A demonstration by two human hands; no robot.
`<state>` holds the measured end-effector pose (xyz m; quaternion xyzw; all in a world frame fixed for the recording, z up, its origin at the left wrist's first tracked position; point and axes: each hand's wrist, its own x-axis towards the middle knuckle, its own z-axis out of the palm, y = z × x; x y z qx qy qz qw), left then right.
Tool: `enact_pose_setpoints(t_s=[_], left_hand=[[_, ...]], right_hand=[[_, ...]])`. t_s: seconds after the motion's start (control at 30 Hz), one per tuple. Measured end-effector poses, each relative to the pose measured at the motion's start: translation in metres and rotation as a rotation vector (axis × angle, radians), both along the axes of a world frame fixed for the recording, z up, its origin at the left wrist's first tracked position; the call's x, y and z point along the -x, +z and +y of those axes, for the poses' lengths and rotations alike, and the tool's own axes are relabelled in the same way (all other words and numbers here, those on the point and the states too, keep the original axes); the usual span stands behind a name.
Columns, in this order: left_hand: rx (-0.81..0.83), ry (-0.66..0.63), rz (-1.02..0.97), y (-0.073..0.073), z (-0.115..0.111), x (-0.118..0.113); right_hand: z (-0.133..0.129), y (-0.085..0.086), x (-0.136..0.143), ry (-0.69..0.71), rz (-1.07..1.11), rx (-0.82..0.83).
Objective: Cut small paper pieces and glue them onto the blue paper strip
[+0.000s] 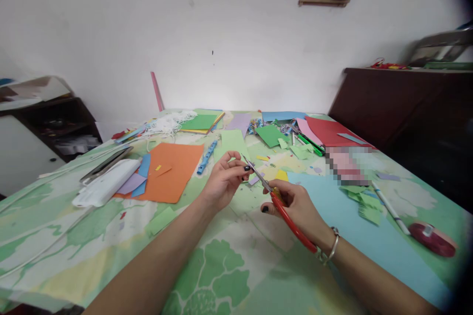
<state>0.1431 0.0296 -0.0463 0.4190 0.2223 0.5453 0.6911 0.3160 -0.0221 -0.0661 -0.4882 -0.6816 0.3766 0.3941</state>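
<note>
My right hand [299,206] grips a pair of scissors [284,214] with red handles, its fingers about the handles near the pivot. The metal blades point up and left. At their tip is my left hand [225,182], thumb and fingers pinched together; whatever is between them is too small to make out. Beyond the left hand lies a light green paper sheet [233,140]. Small scraps, among them a yellow paper piece [281,175], are scattered by the blades. Under my right forearm spreads a large light blue sheet [332,206].
On the left are orange paper [177,172], a white power strip [107,184], a phone [107,163] and a blue clip-like stick [207,157]. Green fringed scraps [369,206], a white pen [390,208] and a dark red object [432,238] lie right. A wall closes off the back.
</note>
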Motion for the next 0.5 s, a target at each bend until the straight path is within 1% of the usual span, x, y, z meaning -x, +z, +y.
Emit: enact_pose_setpoints(t_s=[0.23, 0.5], left_hand=[[-0.011, -0.013, -0.053, -0.0043, 0.0007, -0.0028], [-0.013, -0.018, -0.076, -0.0062, 0.0007, -0.0025]], right_hand=[[-0.0006, -0.0014, 0.0021, 0.012, 0.071, 0.026], [-0.0016, -0.0014, 0.0061, -0.016, 0.033, -0.011]])
